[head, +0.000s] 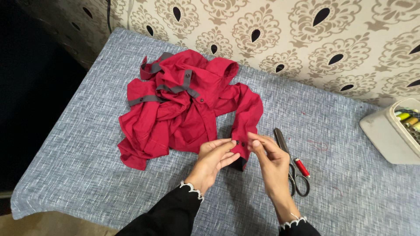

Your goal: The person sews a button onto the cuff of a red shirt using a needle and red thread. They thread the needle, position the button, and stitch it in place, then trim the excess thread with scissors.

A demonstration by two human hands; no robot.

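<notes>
- The left hand (214, 157) was pinched shut on the cuff (239, 150) of the red shirt (183, 105), thumb and fingers holding the edge next to a small dark button (238, 143).
- The right hand (269, 159) was just beside the cuff, its fingers curled together near the button; whether they held a needle or thread was too small to tell.
- To do this well, I think the left hand should keep the cuff flat and tight, so the button does not turn, and the right hand should work close to the button with small moves.
- The cuff lay between the two hands, touching the left one, at the end of a sleeve (247, 113) which went up to the rest of the shirt.
- The shirt lay in a crumpled heap on the table (78, 166), behind the hands, with grey trim (175, 87) showing.
- Scissors (291, 164) and a red thread spool (302, 168) lay on the table just to the right of the right hand.
- A pale box (387, 135) with thread spools stood well apart, at the right edge.
- A patterned wall (284, 35) was behind the table.
</notes>
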